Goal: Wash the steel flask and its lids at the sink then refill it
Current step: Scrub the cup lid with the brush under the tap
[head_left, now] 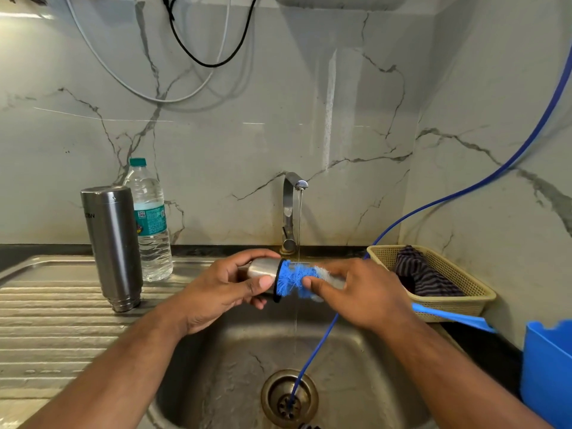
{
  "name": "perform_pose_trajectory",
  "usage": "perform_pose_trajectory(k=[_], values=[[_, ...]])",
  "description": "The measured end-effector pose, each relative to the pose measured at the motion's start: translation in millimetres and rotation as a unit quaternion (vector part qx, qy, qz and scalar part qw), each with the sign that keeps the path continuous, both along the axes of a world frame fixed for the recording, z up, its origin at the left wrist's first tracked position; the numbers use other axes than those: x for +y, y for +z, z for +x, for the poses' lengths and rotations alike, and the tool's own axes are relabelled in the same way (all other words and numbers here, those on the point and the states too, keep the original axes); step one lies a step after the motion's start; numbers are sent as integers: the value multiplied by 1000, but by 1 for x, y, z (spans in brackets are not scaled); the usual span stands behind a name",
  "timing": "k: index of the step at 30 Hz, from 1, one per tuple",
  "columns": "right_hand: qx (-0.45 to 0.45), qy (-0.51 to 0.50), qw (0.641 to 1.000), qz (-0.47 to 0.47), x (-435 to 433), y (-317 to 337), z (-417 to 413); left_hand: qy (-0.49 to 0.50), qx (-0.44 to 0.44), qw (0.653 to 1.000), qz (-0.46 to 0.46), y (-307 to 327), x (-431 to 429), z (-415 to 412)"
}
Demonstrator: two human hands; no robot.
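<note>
View from the head camera, at the sink [216, 382]. The step in hand appears to be the scrubbing of one lid. The left hand [223, 286] holds the steel lid [263, 269] on its side above the basin, open end toward the right; its grip is clamped round the lid, thumb across the near wall. The right hand [362, 292] has its grip closed on the brush [294, 278], fingers pinching it just behind the blue bristles, whose tips sit at or just inside the lid's dark rim. How deep they reach cannot be told. The tap [291, 209] runs, and its thin stream [299, 224] falls across the bristles beside the lid's mouth.

The flask [111, 246] stands on the ribbed draining board [46, 320] to the left, apparently mouth-down, just in front of a plastic water bottle [151, 224] and well apart from both hands. A blue hose [464, 193] drops into the drain [289, 397]. To the right, on the counter, a basket [448, 301] holds a striped cloth [424, 274].

Judgement: the washing is under way and the refill not yet begun. The next move likely calls for pushing and twisting the bristles inside the lid while the left grip resists the turn, then tilting the mouth under the stream to rinse. A wet steel wall may slip, so a firm hold is needed.
</note>
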State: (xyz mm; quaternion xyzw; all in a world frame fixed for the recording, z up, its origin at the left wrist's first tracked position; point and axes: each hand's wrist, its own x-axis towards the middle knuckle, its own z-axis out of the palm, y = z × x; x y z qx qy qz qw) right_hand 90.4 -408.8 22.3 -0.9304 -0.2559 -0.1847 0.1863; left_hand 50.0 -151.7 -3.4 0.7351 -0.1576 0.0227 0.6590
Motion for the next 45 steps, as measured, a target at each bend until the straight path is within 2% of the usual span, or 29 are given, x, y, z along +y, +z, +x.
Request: perform_pose_trajectory(k=[2, 5, 7, 9, 11, 12, 15, 18, 21, 26, 31, 33, 37, 42, 45], values=[[58, 12, 998, 14, 5, -5, 3, 8, -26, 1000, 16, -2, 1, 0], [65, 26, 998, 9, 7, -9, 4, 33, -51, 998, 4, -5, -1, 2], [25, 44, 999, -7, 4, -7, 3, 59, -55, 997, -8, -7, -1, 3], [-66, 51, 996, -39, -1, -5, 3, 70, -41, 997, -11, -7, 1, 4], [-139, 51, 988, -43, -7, -2, 5, 52, -20, 998, 2, -7, 3, 4], [-145, 42, 988, -37, -9, 0, 6, 39, -11, 999, 20, -6, 4, 3], [-82, 16, 996, -42, -14, 1, 10, -3, 14, 999, 53, -3, 3, 0], [-9, 25, 999, -35, -10, -2, 12, -32, 40, 999, 7, 0, 2, -2], [6, 41, 998, -48, -4, -6, 11, -10, 77, 997, -13, -4, -2, -2], [-126, 60, 985, -103, -3, -6, 11, 37, 149, 988, -20, -6, -15, 0], [-254, 100, 957, -95, 3, -13, 11, 61, 247, 964, -71, -9, -17, 1], [-275, 109, 951, -84, 8, -13, 8, 55, 295, 949, -91, -10, -17, 2], [-202, 71, 972, -96, 16, -14, 3, 12, 340, 937, -82, -11, -13, 2], [-68, -2, 991, -116, 19, -12, 2, 36, 202, 977, -51, -8, -17, 1], [-37, -31, 994, -102, 22, -15, 3, 38, 160, 982, -88, -8, -18, 1]])
